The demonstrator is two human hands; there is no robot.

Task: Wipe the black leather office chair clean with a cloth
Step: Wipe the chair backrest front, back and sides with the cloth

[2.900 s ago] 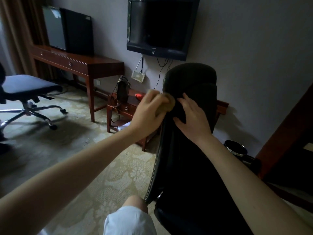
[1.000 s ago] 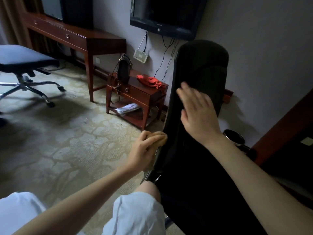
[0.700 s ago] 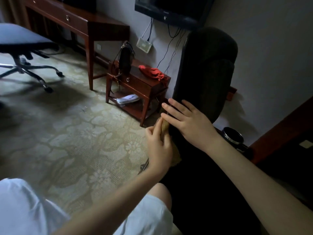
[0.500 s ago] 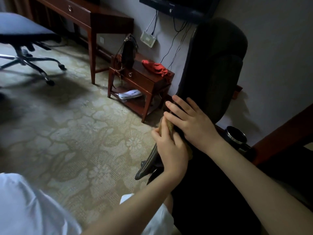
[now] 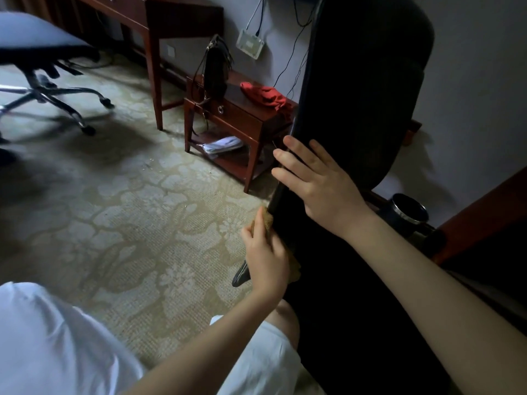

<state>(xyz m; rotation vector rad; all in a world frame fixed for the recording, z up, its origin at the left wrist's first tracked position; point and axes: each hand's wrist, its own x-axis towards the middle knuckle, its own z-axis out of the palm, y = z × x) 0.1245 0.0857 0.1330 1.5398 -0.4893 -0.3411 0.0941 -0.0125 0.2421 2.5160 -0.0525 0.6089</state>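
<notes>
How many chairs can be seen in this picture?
2: the black leather chair under the right hand, and a blue-seated swivel chair at the upper left, partly cut off.

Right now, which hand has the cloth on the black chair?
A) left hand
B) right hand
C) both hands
A: the left hand holds the tan cloth against the black chair at its edge; the right hand only rests flat on it.
</notes>
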